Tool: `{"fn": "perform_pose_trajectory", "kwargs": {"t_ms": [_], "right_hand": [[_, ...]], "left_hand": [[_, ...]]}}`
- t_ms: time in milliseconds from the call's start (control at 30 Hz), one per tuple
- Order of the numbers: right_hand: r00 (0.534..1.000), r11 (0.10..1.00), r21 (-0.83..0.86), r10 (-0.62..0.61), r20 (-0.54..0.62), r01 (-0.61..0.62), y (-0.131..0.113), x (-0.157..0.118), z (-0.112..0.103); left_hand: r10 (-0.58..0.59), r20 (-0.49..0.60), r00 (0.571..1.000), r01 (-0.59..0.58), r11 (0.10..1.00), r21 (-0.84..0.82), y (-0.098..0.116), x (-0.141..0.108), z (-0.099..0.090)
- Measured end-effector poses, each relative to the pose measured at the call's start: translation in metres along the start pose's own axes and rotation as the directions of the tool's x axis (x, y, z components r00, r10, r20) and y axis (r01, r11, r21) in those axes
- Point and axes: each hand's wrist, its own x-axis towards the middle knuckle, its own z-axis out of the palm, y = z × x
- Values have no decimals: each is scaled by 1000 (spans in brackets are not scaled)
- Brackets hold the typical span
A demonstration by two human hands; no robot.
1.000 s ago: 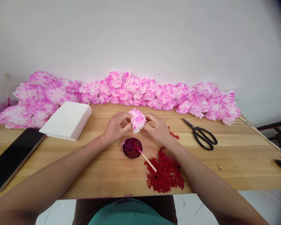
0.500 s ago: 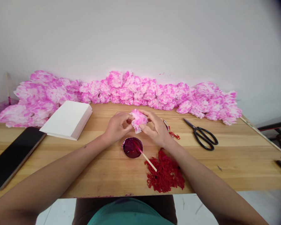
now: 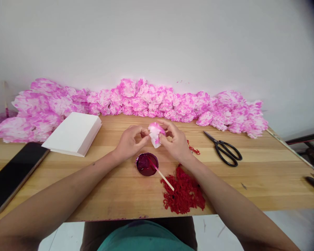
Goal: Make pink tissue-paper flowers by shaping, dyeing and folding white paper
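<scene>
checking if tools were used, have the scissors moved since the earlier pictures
No, the scissors keep their place relative to the pink pile.

Along the back edge of the table (image 3: 115,195) runs a row of paper flowers (image 3: 157,99), with a paper stack (image 3: 72,134) before its left part and a phone (image 3: 17,177) left of that, reaching towards the front edge. Behind a dish (image 3: 141,169), 2 hands, left (image 3: 131,141) and right (image 3: 176,141), flank 1 held flower (image 3: 155,134). A stick (image 3: 166,180) leans from the dish over yarn (image 3: 185,195) near the front edge; scissors (image 3: 223,148) lie towards the right edge.
</scene>
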Motion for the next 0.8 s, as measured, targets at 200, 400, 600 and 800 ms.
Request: {"fn": "perform_pose_trajectory", "kwargs": {"t_ms": [200,400,600,800], "right_hand": [[988,979,-136,-156,-2,154,3,-3,1],[951,914,-268,-308,36,306,2,-6,2],[962,935,-227,-272,35,273,2,-6,2],[986,978,-137,-164,-25,159,3,-4,2]], "left_hand": [[-9,5,1000,9,1000,-4,8,-1,-3],[-61,-22,998,61,998,0,7,-2,1],[-90,-17,996,89,994,-66,6,-3,3],[-194,-9,981,187,959,-213,3,-2,2]]}}
